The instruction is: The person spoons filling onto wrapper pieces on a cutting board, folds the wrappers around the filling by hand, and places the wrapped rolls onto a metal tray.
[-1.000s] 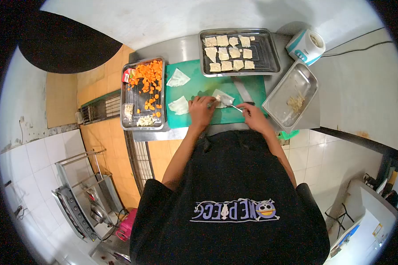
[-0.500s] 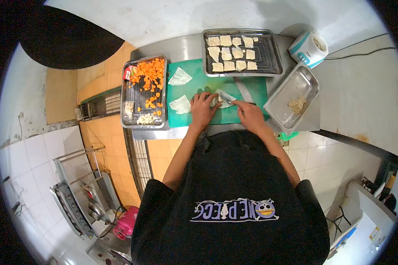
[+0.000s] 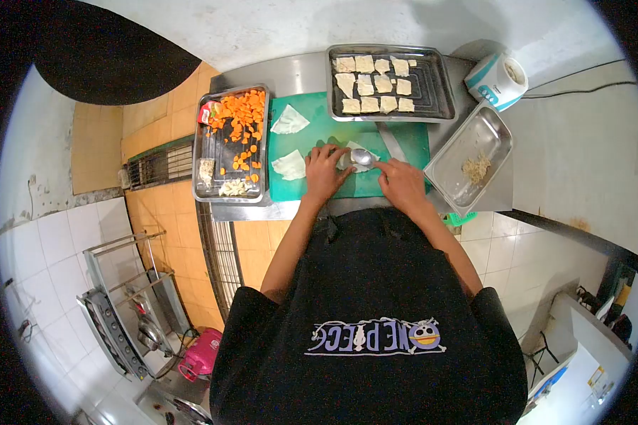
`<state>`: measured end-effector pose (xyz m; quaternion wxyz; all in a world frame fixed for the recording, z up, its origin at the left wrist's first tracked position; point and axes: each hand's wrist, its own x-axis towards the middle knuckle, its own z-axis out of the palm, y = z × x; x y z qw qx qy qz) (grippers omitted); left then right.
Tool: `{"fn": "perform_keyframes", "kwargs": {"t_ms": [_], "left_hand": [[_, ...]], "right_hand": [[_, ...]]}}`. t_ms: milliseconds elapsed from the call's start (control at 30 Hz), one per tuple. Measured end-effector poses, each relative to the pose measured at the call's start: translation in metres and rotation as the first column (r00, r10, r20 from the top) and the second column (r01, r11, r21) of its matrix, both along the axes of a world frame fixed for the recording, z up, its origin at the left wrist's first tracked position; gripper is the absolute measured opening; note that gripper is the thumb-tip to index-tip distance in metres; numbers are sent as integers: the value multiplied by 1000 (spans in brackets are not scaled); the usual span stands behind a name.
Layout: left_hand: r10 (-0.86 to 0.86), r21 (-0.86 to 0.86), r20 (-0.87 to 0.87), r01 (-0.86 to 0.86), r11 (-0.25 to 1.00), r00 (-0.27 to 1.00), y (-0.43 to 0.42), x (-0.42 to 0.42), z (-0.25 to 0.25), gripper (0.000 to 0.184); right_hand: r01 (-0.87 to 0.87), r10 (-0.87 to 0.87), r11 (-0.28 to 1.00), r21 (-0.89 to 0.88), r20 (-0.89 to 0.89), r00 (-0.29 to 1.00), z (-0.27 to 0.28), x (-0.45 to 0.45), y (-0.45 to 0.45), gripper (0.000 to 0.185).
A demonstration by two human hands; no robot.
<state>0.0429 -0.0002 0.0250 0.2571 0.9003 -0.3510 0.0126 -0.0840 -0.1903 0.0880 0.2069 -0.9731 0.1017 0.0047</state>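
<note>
In my right hand [image 3: 402, 185] I hold a metal spoon [image 3: 362, 156], fingers closed round its handle. Its bowl is over a pale, thin wrapper sheet [image 3: 361, 169] on the green cutting board [image 3: 312, 144]. My left hand [image 3: 322, 173] rests on the board with fingers apart, thumb and index finger at the sheet's left edge. Whatever filling lies under the spoon is hidden. Two more pale wrapper sheets lie to the left, an upper one [image 3: 290, 120] and a lower one [image 3: 289, 166]. A flat blade [image 3: 391, 144] lies on the board beyond my right hand.
On the left, a metal tray [image 3: 265, 142] holds orange carrot pieces [image 3: 242, 113] and pale chopped bits. A dark tray [image 3: 439, 88] at the back carries several pale squares. A steel pan [image 3: 461, 177] with a beige mound and a white-and-teal appliance [image 3: 498, 81] stand right.
The spoon has turned, so its bowl now shows round and shiny over the sheet. My left hand has stayed nearly still.
</note>
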Motion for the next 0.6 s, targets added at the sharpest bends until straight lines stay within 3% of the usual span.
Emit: {"fn": "perform_keyframes", "kwargs": {"t_ms": [267,367,433,600], "left_hand": [[-17,44,-64,20,999,998,2,3,-5,57],[-6,-22,-37,5,1000,999,3,2,-1,54],[-12,52,-105,17,998,994,2,4,1,57],[-6,58,-90,11,998,996,1,3,0,56]], "right_hand": [[-96,98,990,-104,15,995,-4,4,2,27],[-102,103,986,-130,5,995,3,4,-3,28],[0,0,999,-45,7,1000,8,3,-9,27],[73,-75,992,99,24,997,0,-1,-9,27]]}}
